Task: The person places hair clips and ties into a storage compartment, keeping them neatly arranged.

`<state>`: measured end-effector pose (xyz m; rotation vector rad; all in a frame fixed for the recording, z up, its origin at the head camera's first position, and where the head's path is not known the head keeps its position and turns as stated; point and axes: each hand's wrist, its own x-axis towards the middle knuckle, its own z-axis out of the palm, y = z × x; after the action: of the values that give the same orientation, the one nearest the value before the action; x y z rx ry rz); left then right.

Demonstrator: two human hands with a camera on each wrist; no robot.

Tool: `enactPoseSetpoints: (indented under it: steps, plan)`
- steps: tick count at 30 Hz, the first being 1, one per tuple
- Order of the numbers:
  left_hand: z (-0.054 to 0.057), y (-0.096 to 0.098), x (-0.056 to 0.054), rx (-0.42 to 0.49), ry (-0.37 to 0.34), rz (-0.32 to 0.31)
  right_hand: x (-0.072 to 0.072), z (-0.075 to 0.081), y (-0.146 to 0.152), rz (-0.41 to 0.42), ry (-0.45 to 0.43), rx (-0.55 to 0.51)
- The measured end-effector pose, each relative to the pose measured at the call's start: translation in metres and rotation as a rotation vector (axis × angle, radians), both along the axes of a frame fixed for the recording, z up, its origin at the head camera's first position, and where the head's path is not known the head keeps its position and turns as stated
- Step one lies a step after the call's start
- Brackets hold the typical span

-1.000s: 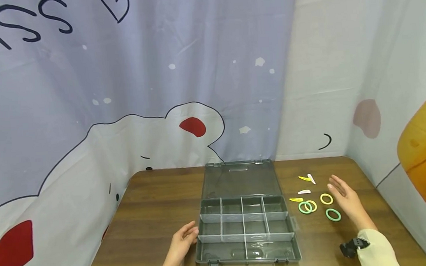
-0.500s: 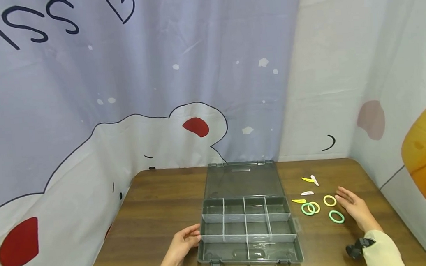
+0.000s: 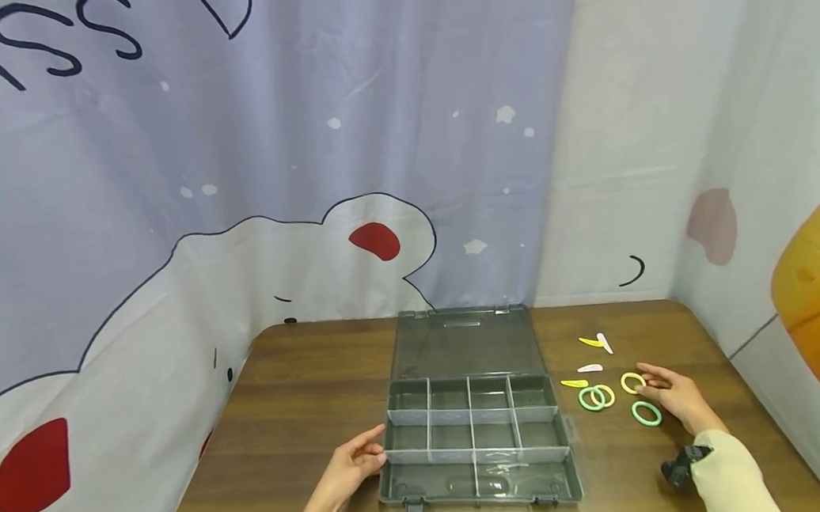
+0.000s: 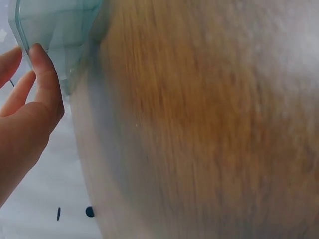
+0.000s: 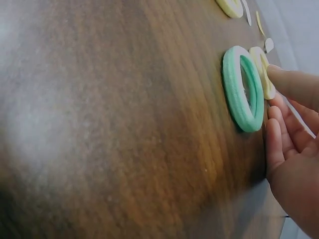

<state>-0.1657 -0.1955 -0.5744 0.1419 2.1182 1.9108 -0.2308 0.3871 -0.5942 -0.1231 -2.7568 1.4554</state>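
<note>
My right hand (image 3: 677, 397) is at a yellow hair tie (image 3: 624, 384) on the table's right side, its thumb and fingertips pinching the ring's near edge in the right wrist view. A green hair tie (image 5: 231, 84) lies just beside it. Further left, another green hair tie (image 3: 587, 404) overlaps a second yellow hair tie (image 3: 610, 397). My left hand (image 3: 349, 466) touches the left wall of a grey see-through compartment box (image 3: 427, 502) with relaxed fingers. The box's lid (image 3: 466, 347) is laid back behind it.
Yellow hair clips (image 3: 574, 384) and white hair clips (image 3: 590, 368) lie beyond the hair ties, right of the box. All sit on a brown wooden table (image 3: 306, 398). A printed curtain (image 3: 475, 164) hangs along the table's back and sides.
My right hand has come down and left to the yellow hair tie, its fingers closing at the ring. The left hand stays at the box's left side.
</note>
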Motion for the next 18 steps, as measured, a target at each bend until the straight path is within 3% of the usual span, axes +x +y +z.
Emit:
enactPoseSetpoints:
  steps: [8,18]
  plan:
    - [0.0015,-0.0027,-0.0038,-0.028,0.004,-0.1,0.004,-0.0016,0.0064,-0.004,-0.013,0.13]
    - [0.0035,-0.0074,-0.0003,-0.047,0.011,-0.085,-0.0018,-0.0066,0.0002,-0.006,0.053,0.128]
